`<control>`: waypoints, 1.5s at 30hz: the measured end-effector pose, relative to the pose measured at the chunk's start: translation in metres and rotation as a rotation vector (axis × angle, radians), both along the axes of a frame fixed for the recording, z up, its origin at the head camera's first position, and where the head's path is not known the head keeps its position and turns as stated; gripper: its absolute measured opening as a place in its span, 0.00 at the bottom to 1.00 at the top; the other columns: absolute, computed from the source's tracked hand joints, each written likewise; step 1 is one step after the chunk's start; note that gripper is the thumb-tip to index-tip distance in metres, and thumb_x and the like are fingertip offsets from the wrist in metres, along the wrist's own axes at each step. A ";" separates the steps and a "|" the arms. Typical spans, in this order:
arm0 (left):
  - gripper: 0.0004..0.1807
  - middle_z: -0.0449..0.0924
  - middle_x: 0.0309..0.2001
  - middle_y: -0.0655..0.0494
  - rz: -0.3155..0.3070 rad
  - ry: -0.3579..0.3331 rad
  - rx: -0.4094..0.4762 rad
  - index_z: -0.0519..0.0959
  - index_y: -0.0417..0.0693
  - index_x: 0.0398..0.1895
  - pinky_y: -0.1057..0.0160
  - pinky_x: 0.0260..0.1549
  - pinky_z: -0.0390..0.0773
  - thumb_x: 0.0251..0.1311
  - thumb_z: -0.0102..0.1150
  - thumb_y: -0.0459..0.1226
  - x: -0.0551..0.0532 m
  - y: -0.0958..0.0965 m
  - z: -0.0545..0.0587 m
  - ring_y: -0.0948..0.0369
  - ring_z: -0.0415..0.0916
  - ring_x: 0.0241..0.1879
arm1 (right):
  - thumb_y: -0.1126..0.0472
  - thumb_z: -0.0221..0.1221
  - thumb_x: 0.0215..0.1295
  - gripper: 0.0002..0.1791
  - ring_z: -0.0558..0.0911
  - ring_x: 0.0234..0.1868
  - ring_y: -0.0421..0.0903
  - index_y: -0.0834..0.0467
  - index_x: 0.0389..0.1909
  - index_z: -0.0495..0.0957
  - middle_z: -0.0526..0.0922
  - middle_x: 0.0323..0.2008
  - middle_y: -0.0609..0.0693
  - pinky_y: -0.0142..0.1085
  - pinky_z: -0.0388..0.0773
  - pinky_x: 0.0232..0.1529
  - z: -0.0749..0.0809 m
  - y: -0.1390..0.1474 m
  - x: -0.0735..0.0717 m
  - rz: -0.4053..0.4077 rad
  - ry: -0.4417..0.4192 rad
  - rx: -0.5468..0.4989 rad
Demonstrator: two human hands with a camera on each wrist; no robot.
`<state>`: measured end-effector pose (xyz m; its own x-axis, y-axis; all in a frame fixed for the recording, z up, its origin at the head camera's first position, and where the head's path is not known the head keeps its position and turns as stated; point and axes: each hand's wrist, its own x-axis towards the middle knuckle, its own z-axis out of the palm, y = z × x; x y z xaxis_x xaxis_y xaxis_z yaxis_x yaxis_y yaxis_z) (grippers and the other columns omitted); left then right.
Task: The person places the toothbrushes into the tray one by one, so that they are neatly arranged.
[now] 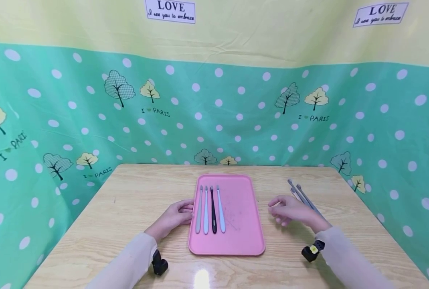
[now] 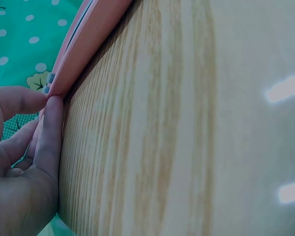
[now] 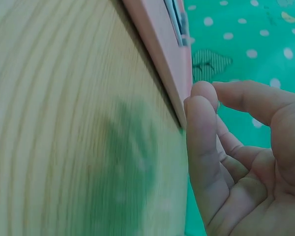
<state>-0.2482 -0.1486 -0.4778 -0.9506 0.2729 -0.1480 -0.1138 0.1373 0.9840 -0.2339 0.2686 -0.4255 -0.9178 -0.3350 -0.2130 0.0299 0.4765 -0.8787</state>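
At the left edge of a pink tray [image 1: 241,243], my left hand [image 1: 175,218] pinches the rim between thumb and finger; the left wrist view shows the fingertips meeting at the tray's edge. Side by side in the tray's left half lie slim toothbrushes: a grey one [image 1: 199,216], two pale blue ones [image 1: 205,216] and a black one [image 1: 213,212], heads pointing away. Right of the tray, my right hand [image 1: 290,209] hovers over the table, its fingers loosely bent and nothing between them. Beyond its wrist lie a few grey toothbrushes [image 1: 308,202], partly hidden by the hand.
A light wood table [image 1: 142,184] carries everything. Behind and at both sides hangs a green dotted curtain [image 1: 236,132] with printed trees. A dark wrist camera sits on each wrist, the left one [image 1: 159,263] low over the table.
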 end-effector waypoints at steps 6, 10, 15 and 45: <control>0.33 0.71 0.57 0.38 -0.011 0.004 0.000 0.64 0.34 0.72 0.58 0.50 0.85 0.63 0.60 0.26 0.001 0.001 0.002 0.51 0.76 0.53 | 0.60 0.60 0.70 0.26 0.82 0.32 0.49 0.76 0.59 0.69 0.81 0.38 0.61 0.39 0.88 0.29 0.008 0.023 0.008 -0.058 0.023 -0.003; 0.33 0.72 0.57 0.40 -0.010 0.000 -0.006 0.64 0.36 0.72 0.59 0.50 0.85 0.64 0.60 0.27 0.000 0.003 0.002 0.53 0.77 0.52 | 0.60 0.60 0.70 0.25 0.83 0.34 0.51 0.75 0.58 0.70 0.81 0.40 0.61 0.40 0.88 0.30 0.011 0.037 0.013 -0.101 0.037 0.048; 0.33 0.72 0.57 0.40 -0.012 -0.003 0.004 0.64 0.35 0.72 0.59 0.50 0.85 0.63 0.60 0.26 0.000 0.003 0.002 0.53 0.77 0.51 | 0.61 0.58 0.71 0.23 0.81 0.29 0.50 0.75 0.57 0.70 0.80 0.33 0.59 0.42 0.87 0.27 0.010 0.055 0.017 -0.147 0.072 0.149; 0.33 0.72 0.56 0.39 0.006 -0.004 -0.010 0.64 0.34 0.72 0.59 0.49 0.85 0.63 0.59 0.25 0.002 0.000 0.003 0.54 0.78 0.50 | 0.64 0.65 0.63 0.17 0.80 0.26 0.46 0.71 0.46 0.75 0.78 0.26 0.52 0.38 0.85 0.23 -0.007 0.098 0.039 -0.258 0.132 0.381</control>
